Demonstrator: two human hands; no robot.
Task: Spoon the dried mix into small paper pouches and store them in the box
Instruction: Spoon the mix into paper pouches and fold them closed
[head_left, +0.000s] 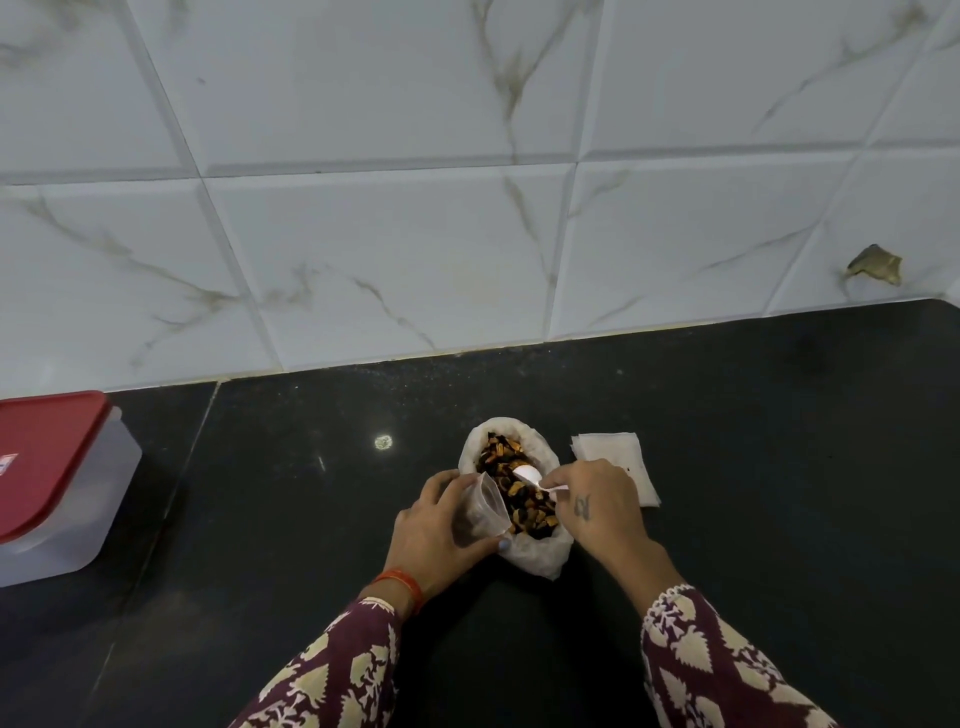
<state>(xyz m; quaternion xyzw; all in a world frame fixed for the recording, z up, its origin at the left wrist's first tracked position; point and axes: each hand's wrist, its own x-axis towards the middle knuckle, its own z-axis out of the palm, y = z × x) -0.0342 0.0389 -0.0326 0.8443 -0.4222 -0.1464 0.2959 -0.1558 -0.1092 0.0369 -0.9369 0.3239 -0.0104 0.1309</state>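
My left hand (434, 525) holds a small clear plastic pouch (480, 512) – the fingers are curled around it from behind and the thumb closes it from below, with its open mouth turned to the white bag of dried mix (519, 493). This bag is my landmark: it lies open on the black stone counter (753, 467), and inside it I see brown, orange and dark pieces. The pouch touches the left edge of the bag and seems to have something dark at its bottom, but I cannot tell what.

My right hand (597, 506) pinches the handle of a small white plastic spoon (535, 478) between the fingertips. The bowl of the spoon is over the mix, in the middle of the bag, and it looks empty.

Just to the right of the bag, partly under my right hand, lies a small stack of white paper squares (618, 457). Far to the left of the bag – well apart from it – stands a translucent plastic box with a red lid (47, 478), and the lid is on. Behind the bag rises the wall of white marble-pattern tiles (415, 249).
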